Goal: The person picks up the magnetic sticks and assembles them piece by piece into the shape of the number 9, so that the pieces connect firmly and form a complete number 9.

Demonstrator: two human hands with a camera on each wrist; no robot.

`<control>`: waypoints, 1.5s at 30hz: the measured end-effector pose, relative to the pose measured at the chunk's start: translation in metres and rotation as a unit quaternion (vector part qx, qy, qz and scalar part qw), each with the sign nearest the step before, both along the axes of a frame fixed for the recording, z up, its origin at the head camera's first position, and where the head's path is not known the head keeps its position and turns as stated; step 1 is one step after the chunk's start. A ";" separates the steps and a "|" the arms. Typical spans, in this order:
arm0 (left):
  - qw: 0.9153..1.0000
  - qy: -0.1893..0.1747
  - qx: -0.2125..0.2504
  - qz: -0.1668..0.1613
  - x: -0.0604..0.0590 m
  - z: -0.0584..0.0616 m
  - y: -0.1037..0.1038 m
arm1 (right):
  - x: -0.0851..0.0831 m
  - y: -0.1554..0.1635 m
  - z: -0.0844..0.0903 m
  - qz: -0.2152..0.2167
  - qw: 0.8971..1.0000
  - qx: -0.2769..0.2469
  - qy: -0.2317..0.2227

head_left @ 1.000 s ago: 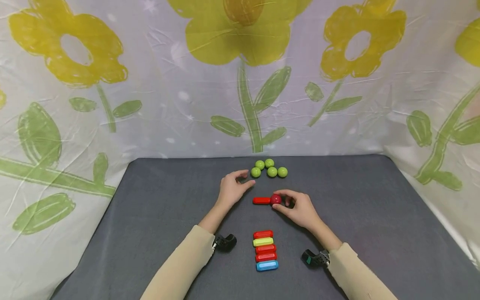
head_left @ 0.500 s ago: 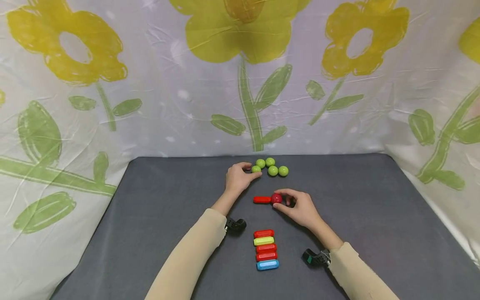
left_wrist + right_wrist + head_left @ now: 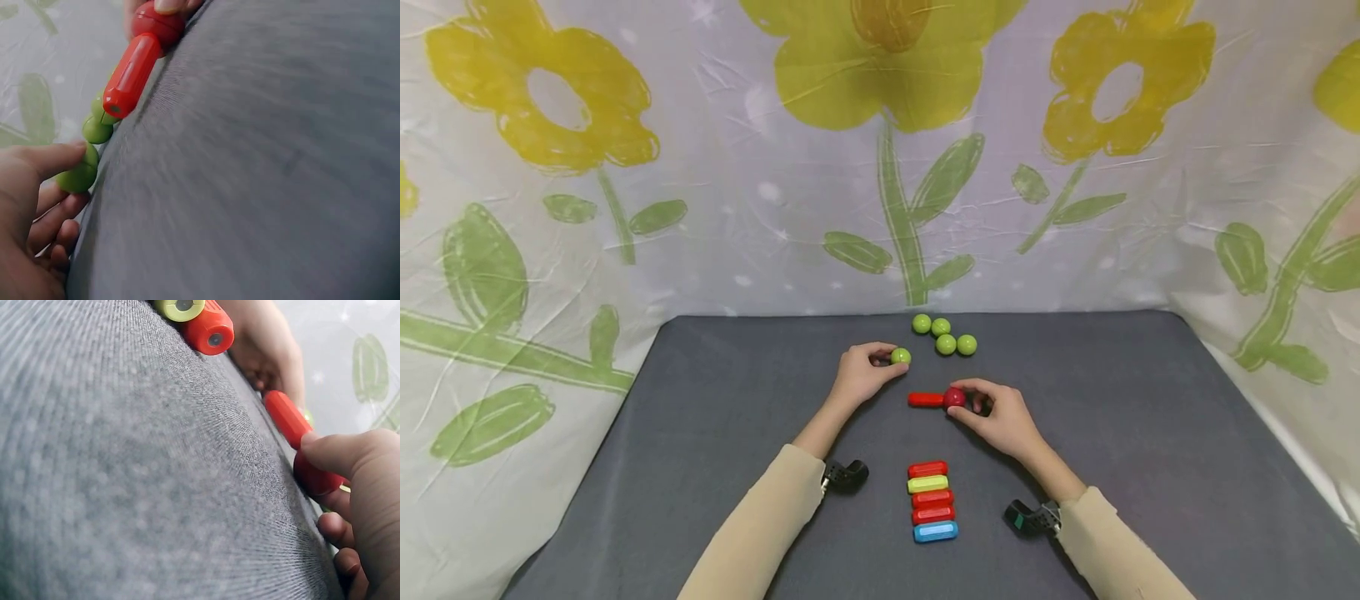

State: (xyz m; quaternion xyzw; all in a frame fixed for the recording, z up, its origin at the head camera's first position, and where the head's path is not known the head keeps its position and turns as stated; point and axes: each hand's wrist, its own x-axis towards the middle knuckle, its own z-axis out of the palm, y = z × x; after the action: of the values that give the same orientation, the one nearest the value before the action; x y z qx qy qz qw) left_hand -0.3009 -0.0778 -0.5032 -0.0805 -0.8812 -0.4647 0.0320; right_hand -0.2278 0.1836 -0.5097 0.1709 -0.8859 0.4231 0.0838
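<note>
Between thumb and fingers, my left hand pinches a green ball, to the left of the other green balls. The left wrist view shows the thumb on top of this green ball. My right hand grips a dark red ball at the right end of a red rod. In the right wrist view the thumb presses on the red ball, and the red rod meets it end to end, pointing towards the left hand.
Several green balls sit together near the back edge of the grey table. Nearer the front, short rods lie stacked in a column: red, a yellow one, more red, and a blue one. A flowered cloth hangs behind.
My left hand reached to the leftmost green ball, took hold of it and drew it left and nearer, away from the group. The right hand stays on the red ball.
</note>
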 end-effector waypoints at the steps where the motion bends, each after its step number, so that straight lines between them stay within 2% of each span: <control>1: 1.000 -0.002 0.001 -0.008 0.005 0.000 -0.004 | 0.000 0.000 0.000 -0.003 1.000 0.000 0.001; 8: 0.998 -0.003 -0.003 -0.059 0.034 0.001 -0.020 | 0.000 0.002 0.002 -0.017 1.000 0.001 0.008; 15: 0.997 -0.002 -0.013 -0.080 0.046 0.001 -0.026 | 0.001 -0.002 0.003 -0.018 1.000 0.008 0.000; 26: 0.996 0.011 -0.025 -0.087 0.046 -0.004 -0.023 | 0.000 -0.001 0.001 -0.008 1.000 0.003 0.006; 37: 0.996 0.018 -0.019 -0.086 0.050 -0.001 -0.020 | 0.001 -0.002 0.002 -0.006 1.000 -0.001 0.021; 43: 0.996 0.017 -0.022 -0.090 0.049 -0.001 -0.020 | 0.000 -0.002 0.002 -0.011 1.000 0.002 0.015; 45: 0.996 0.017 -0.021 -0.082 0.050 -0.001 -0.019 | 0.001 -0.002 0.001 -0.011 1.000 0.003 0.010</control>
State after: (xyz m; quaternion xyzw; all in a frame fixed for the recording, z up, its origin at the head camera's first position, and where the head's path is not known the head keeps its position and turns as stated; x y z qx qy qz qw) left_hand -0.2511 -0.0967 -0.5043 -0.1612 -0.8804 -0.4459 0.0073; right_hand -0.2270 0.1821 -0.5083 0.1654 -0.8882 0.4176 0.0970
